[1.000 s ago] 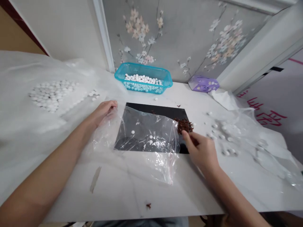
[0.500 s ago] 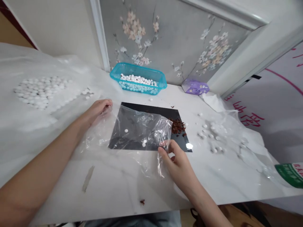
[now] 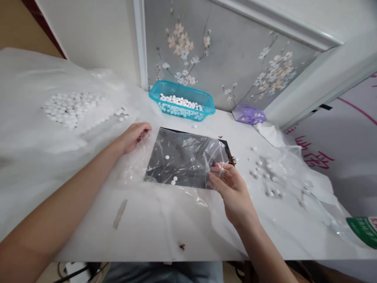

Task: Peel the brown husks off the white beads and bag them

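A clear plastic bag (image 3: 188,147) is stretched over a black sheet (image 3: 157,173) on the white table. My left hand (image 3: 136,136) is closed on the bag's left edge. At the other side my right hand (image 3: 231,188) grips the bag, its thumb and fingers partly seen through the film. Three white balls show at the bag, one (image 3: 167,157) toward the left and a pair (image 3: 174,181) near the sheet's front edge. Small reddish-brown bits (image 3: 231,158) lie at the sheet's right edge, partly covered by the bag and hand.
A blue basket (image 3: 182,112) of white balls stands against the wall. On the left, white film (image 3: 26,129) bears a heap of balls (image 3: 70,110). To the right are a purple tissue pack (image 3: 249,115), scattered balls (image 3: 266,176) and a green-labelled bottle (image 3: 362,232).
My right hand has moved right and slightly up, drawing the bag flatter and wider across the black sheet and over much of the brown bits. My left hand keeps its hold. The view has shifted.
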The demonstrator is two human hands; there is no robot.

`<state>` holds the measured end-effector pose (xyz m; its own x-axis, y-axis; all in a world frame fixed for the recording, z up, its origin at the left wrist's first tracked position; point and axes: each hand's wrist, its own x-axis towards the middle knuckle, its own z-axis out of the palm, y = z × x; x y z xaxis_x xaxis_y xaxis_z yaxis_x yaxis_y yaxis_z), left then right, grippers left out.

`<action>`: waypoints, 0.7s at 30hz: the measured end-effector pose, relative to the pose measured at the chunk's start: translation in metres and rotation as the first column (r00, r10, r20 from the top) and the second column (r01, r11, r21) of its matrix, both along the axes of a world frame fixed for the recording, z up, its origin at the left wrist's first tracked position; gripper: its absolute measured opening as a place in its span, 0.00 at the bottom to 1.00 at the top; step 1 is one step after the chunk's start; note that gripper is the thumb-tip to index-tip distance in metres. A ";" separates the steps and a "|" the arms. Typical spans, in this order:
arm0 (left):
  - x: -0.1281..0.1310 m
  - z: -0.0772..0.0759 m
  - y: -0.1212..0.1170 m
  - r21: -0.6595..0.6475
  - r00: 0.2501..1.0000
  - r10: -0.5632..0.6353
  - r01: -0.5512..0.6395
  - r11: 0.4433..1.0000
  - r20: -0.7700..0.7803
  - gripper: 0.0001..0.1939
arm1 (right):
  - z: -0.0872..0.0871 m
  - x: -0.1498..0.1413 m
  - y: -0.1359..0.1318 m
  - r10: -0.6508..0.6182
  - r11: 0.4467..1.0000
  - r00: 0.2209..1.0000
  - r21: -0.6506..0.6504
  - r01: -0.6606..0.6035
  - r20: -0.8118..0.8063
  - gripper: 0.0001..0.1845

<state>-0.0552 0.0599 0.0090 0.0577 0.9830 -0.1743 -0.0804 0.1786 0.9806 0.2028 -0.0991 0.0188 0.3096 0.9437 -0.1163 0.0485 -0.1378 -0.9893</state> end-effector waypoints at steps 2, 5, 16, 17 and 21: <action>0.000 0.001 -0.001 0.008 1.000 -0.008 0.008 1.000 0.007 0.09 | 0.003 0.002 0.003 -0.002 1.000 1.000 0.026 0.002 -0.015 0.17; -0.001 0.000 -0.001 0.011 0.999 -0.028 0.028 1.000 0.019 0.09 | 0.013 0.009 0.009 -0.013 0.996 0.999 0.085 0.010 0.035 0.14; -0.010 0.001 -0.004 0.082 0.993 -0.121 0.121 0.989 -0.009 0.18 | 0.133 0.067 0.054 -0.067 0.927 0.929 0.367 -0.077 0.364 0.11; -0.012 0.001 -0.004 0.083 0.993 -0.119 0.121 0.989 -0.026 0.19 | 0.145 0.073 0.056 -0.104 0.920 0.939 0.390 -0.034 0.327 0.12; -0.022 -0.005 0.006 0.094 0.993 -0.099 0.105 0.990 -0.062 0.20 | 0.171 0.104 0.069 -0.283 0.831 0.956 0.518 0.202 0.082 0.14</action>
<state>-0.0774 0.0656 0.0036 0.1514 0.9848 -0.0848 -0.0100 0.0873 0.9961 0.3066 -0.0298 0.1896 0.5114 0.7522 0.4156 0.2310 0.3455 -0.9096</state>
